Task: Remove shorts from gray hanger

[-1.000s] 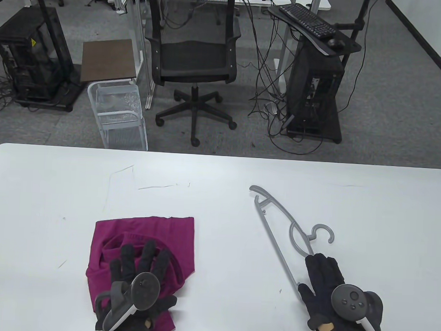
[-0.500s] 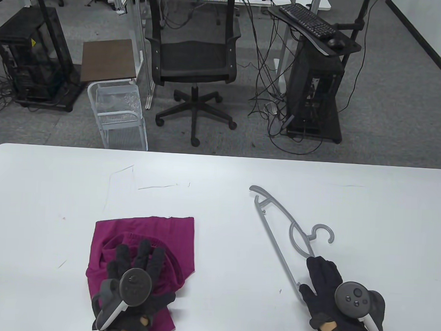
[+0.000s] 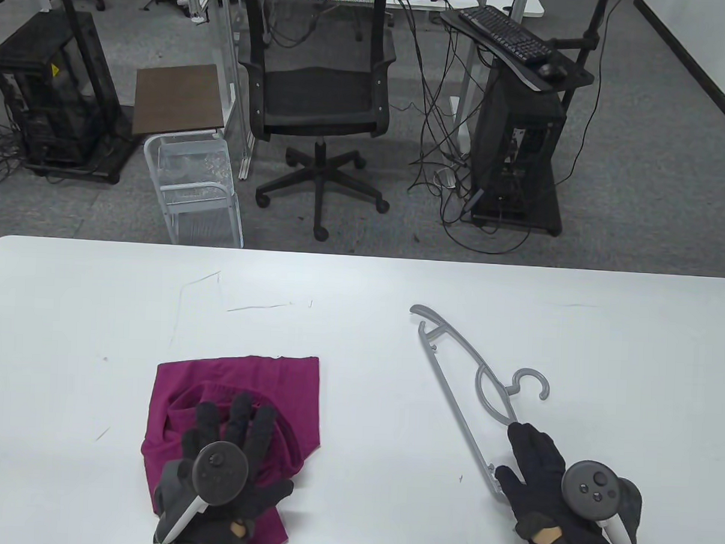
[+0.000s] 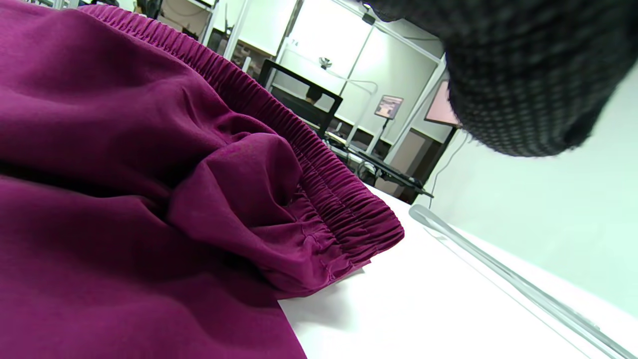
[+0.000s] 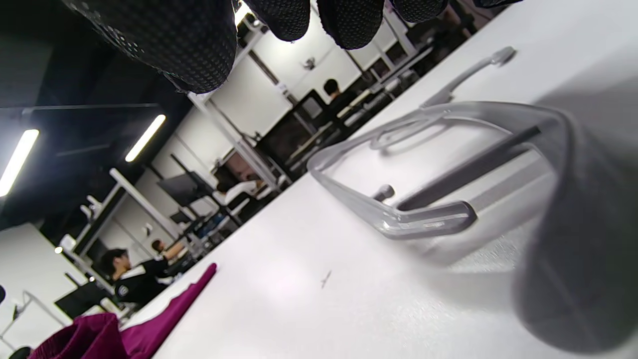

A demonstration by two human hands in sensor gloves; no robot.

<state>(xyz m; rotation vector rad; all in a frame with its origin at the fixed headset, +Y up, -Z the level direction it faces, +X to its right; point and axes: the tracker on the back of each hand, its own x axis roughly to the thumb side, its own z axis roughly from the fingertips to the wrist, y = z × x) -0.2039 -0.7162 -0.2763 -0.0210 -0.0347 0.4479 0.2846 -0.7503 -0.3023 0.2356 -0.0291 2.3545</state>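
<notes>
On the white worktop (image 3: 362, 284), near left, the crumpled magenta shorts (image 3: 237, 387) lie under the left hand (image 3: 228, 458), fingers spread, released. Well right, the bare grey plastic hanger (image 3: 455, 354) lies flat; right hand (image 3: 546, 478), fingers loose, overlaps its near end.

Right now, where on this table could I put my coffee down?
Bare white tabletop runs along the far edge, and between the crumpled magenta shorts and the gray plastic hanger. The near edge is crowded: the left hand over the shorts, the right hand at the hanger.
</notes>
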